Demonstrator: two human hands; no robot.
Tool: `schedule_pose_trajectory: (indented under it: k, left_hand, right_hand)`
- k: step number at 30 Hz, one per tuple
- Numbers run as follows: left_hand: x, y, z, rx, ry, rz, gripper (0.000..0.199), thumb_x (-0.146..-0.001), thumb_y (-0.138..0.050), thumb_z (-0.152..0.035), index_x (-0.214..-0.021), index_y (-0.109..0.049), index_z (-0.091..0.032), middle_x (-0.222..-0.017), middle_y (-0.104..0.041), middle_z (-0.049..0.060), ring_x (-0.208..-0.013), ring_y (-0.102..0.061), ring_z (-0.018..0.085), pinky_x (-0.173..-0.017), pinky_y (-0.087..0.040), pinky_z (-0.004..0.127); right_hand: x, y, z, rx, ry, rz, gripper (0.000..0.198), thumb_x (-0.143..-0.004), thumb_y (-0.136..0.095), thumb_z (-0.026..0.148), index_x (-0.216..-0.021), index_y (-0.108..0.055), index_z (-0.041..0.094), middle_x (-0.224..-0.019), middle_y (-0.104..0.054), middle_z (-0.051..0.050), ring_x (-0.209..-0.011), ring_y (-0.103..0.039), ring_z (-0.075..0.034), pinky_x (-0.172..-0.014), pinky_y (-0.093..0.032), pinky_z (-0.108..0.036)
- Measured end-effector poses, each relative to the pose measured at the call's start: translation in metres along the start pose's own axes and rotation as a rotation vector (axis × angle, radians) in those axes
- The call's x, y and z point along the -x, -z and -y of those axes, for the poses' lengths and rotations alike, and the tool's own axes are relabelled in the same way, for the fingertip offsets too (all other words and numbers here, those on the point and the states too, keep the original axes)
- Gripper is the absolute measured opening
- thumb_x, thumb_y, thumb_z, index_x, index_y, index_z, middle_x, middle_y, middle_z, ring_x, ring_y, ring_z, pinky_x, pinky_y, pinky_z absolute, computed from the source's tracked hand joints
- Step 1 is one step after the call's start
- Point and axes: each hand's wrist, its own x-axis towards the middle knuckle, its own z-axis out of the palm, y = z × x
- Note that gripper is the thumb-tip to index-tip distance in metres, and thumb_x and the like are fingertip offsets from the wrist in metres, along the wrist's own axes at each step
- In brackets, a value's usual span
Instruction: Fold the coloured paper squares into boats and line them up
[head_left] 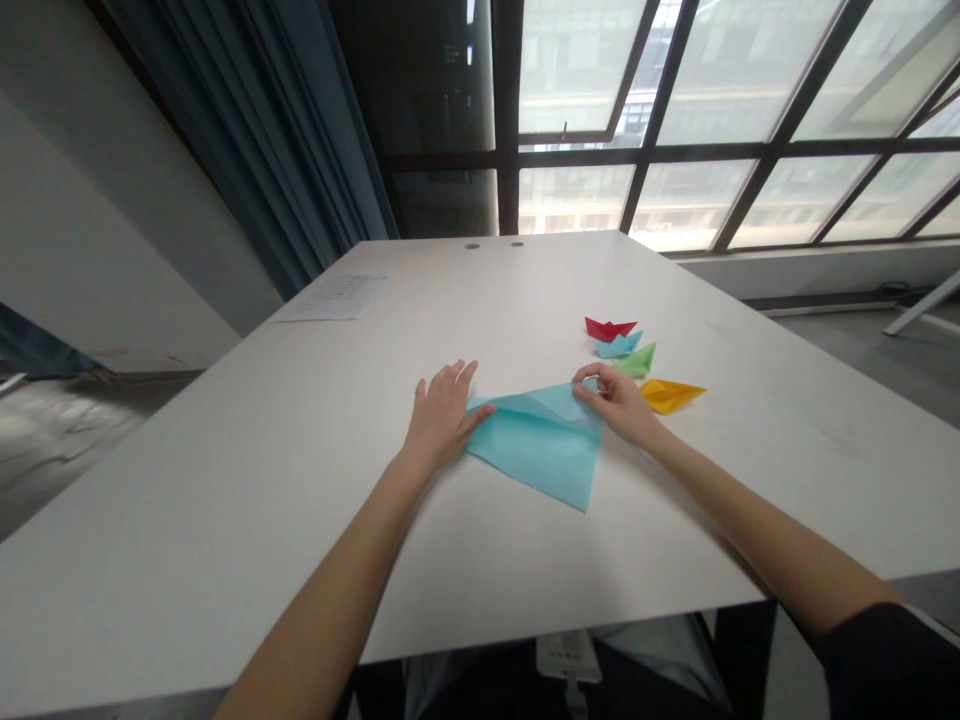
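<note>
A light-blue sheet of paper (536,450) lies on the white table in front of me, its far part folded over in a paler layer. My left hand (444,412) rests at the sheet's left end, fingers spread and the thumb lying on the paper. At the far right corner, my right hand (611,398) pinches the paper's edge between thumb and fingers. Just beyond and beside that hand stand folded paper boats: a red boat (609,330), a blue boat (619,346), a green boat (637,361) and a yellow boat (670,396).
The white table (300,430) stretches away toward the windows. A printed sheet (334,297) lies at its far left. Two round cable holes sit near the far edge. A blue curtain (277,120) hangs to the left, and a badge (568,657) hangs below the near edge.
</note>
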Motion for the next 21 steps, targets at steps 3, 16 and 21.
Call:
schedule_pose_trajectory:
  k: [3,16,21]
  left_hand:
    - [0.001,0.001,-0.002,0.006,0.028,-0.117,0.075,-0.083,-0.023,-0.063,-0.140,-0.013,-0.016,-0.143,-0.027,0.017,-0.130,-0.025,0.029,-0.104,-0.016,0.052]
    - [0.008,-0.003,-0.007,0.038,-0.273,0.197,0.069,-0.063,-0.045,-0.075,-0.108,-0.056,-0.024,-0.138,-0.031,0.015,-0.129,-0.020,0.037,-0.100,-0.015,0.061]
    - [0.009,-0.005,-0.005,0.062,-0.312,0.235,0.069,-0.061,-0.056,-0.069,-0.117,-0.051,-0.028,-0.139,-0.029,0.013,-0.129,-0.020,0.036,-0.101,-0.016,0.059]
  right_hand:
    - [-0.005,-0.004,-0.009,-0.138,-0.066,-0.117,0.030,-0.075,-0.053,0.038,-0.099,-0.053,0.021,-0.083,-0.062,-0.002,-0.065,-0.055,-0.014,-0.053,-0.043,-0.024]
    - [-0.002,-0.003,-0.015,0.582,0.260,-0.028,0.025,-0.081,-0.047,0.025,-0.094,-0.068,0.023,-0.122,-0.052,-0.009,-0.114,-0.044,-0.027,-0.096,-0.033,-0.045]
    - [0.002,-0.006,-0.013,0.642,0.378,0.370,0.033,-0.089,-0.037,0.030,-0.115,-0.057,0.024,-0.123,-0.055,-0.005,-0.121,-0.038,-0.026,-0.098,-0.030,-0.046]
